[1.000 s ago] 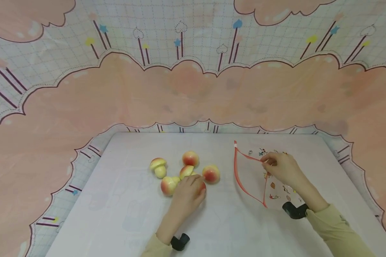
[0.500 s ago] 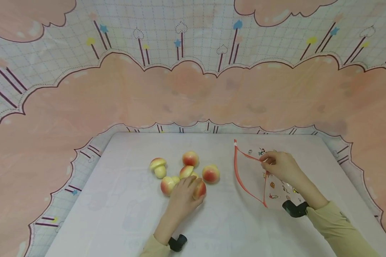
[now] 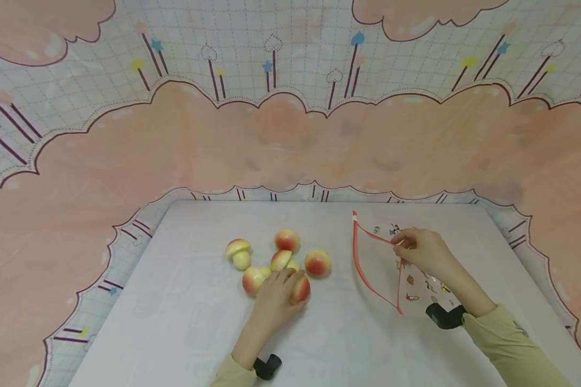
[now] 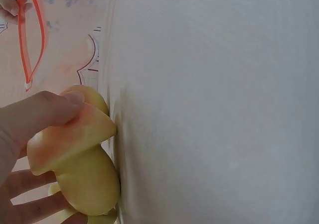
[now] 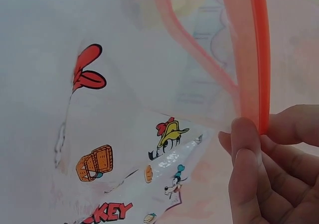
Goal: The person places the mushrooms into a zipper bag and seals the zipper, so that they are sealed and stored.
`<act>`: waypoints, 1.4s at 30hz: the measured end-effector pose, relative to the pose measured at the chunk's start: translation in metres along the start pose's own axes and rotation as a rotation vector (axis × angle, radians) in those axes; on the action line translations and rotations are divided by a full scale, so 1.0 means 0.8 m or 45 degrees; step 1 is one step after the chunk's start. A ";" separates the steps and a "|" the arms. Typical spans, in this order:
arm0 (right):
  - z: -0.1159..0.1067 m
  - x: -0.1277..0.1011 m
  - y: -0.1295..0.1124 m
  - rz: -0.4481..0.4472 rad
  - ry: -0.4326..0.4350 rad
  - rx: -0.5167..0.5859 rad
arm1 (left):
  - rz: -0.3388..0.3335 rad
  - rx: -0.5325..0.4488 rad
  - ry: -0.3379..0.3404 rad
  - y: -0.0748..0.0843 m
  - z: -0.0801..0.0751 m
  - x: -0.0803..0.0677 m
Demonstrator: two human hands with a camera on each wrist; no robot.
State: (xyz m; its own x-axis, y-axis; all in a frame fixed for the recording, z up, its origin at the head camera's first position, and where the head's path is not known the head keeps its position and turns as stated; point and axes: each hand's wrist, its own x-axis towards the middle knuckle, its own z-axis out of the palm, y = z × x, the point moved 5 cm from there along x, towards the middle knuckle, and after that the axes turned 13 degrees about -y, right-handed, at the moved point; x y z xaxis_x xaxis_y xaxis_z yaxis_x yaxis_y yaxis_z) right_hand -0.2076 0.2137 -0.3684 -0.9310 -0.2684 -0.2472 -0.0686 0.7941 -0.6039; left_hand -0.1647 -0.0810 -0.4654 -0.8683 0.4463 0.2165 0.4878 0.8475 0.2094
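Note:
My left hand (image 3: 273, 301) grips a yellow-and-red toy mushroom (image 4: 87, 176) low over the white table. In the left wrist view the thumb lies on its cap and the fingers curl behind it. With thumb and fingers, my right hand (image 3: 423, 255) pinches the red-orange zip edge of a clear plastic bag (image 5: 114, 119) printed with cartoon figures. The bag's mouth gapes toward the left. Beside my left hand lie several more toy mushrooms, one (image 3: 238, 253) on its side at the left and another (image 3: 318, 263) cap up at the right.
The white table (image 3: 164, 301) runs back to a wall cloth (image 3: 290, 145) with a peach cloud pattern. A further mushroom (image 3: 287, 239) lies behind the group. Black wrist mounts (image 3: 444, 316) sit on both forearms.
My left hand has shifted slightly toward me and left around the mushroom, so more of its red cap shows. My right hand and the bag have hardly moved.

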 end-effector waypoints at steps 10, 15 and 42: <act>0.004 0.000 0.005 0.014 -0.013 0.035 | 0.000 0.000 -0.026 -0.001 0.005 -0.001; 0.005 0.000 0.006 0.016 -0.009 0.038 | 0.007 -0.017 0.003 -0.001 0.005 -0.002; 0.003 -0.002 0.006 -0.013 0.006 0.025 | 0.059 -0.127 0.314 0.011 -0.017 0.013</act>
State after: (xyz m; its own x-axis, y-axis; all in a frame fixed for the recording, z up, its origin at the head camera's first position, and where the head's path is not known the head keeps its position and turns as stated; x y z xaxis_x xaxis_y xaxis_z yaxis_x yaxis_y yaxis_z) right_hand -0.2060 0.2170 -0.3727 -0.9320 -0.2738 -0.2373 -0.0712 0.7806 -0.6209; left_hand -0.1679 -0.0730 -0.4482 -0.8026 0.3905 0.4510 0.5438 0.7897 0.2840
